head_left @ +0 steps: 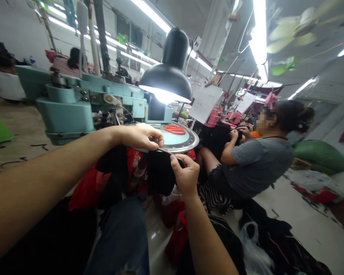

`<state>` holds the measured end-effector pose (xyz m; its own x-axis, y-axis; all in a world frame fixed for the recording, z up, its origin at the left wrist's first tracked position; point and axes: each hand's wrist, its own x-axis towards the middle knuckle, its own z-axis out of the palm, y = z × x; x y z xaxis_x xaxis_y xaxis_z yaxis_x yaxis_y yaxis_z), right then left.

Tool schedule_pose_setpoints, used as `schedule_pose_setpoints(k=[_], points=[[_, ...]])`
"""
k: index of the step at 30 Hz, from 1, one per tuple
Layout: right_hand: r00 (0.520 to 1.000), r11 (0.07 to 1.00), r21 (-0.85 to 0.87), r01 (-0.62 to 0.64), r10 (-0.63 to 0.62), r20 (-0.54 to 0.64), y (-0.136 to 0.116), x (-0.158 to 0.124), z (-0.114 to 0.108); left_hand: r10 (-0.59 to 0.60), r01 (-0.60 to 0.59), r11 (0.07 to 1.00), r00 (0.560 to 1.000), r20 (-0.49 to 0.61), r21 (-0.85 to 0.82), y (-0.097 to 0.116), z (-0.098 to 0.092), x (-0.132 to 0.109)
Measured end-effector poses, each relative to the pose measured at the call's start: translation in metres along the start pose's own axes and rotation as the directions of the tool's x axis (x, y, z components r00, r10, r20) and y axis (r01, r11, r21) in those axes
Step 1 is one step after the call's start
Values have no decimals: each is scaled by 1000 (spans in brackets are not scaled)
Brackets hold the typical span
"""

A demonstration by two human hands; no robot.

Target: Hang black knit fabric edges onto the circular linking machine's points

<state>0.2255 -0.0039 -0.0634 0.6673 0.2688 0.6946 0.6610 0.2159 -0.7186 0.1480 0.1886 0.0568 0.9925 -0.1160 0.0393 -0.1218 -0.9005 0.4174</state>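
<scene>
Between my two hands a piece of black fabric (pixel 161 173) hangs down, its top edge stretched from one to the other. My left hand (pixel 141 136) pinches one end of that edge, close to the round dial plate of the machine. Lower and to the right, my right hand (pixel 185 172) grips the other end with the thumb on top. The round plate (pixel 193 142) with a metal rim lies just beyond the fabric. On it rest scissors with red handles (pixel 174 130). Whether the fabric touches the plate I cannot tell.
A teal machine (pixel 65 114) stands at left, and a lit black lamp (pixel 172 72) hangs over the plate. To the right a co-worker (pixel 255 160) sits handling dark fabric. A plastic bag (pixel 255 248) and dark cloth lie on the floor.
</scene>
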Motion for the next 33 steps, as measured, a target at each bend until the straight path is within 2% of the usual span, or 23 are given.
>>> schedule_pose_setpoints(k=[6, 11, 15, 19, 22, 24, 25, 27, 29, 31, 33], points=[[997, 998, -2, 62, -62, -55, -3, 1, -1, 29, -29, 996, 1000, 2, -85, -4, 1, 4], [997, 998, -17, 67, -68, -26, -6, -3, -5, 55, -50, 986, 998, 29, -156, -7, 0, 2], [994, 995, -19, 98, -99, -41, -7, -5, 0, 65, -57, 982, 997, 37, -181, -12, -2, 2], [992, 994, -74, 81, -88, -95, -1, -1, 2, 61, -58, 991, 998, 15, -117, -17, -1, 2], [991, 986, -165, 14, -35, -127, 11, 4, -12, 104, -97, 992, 991, -83, 85, -13, 4, -6], [994, 988, -133, -78, 67, -83, 19, 8, -26, 167, -130, 964, 975, -147, 231, -6, 10, -16], [989, 987, -66, -147, 145, -31, 22, 9, -32, 197, -141, 947, 965, -174, 289, -2, 13, -21], [951, 948, 105, -299, 287, 119, 25, 11, -41, 235, -140, 919, 945, -227, 368, 5, 16, -28], [905, 897, 196, -397, 347, 245, 23, 12, -45, 240, -124, 911, 935, -261, 394, 7, 15, -28], [884, 886, 194, -421, 353, 307, 20, 13, -45, 209, -121, 927, 953, -221, 355, 6, 10, -21], [871, 887, 178, -426, 349, 347, 18, 16, -45, 153, -118, 960, 980, -123, 254, 1, 4, -12]])
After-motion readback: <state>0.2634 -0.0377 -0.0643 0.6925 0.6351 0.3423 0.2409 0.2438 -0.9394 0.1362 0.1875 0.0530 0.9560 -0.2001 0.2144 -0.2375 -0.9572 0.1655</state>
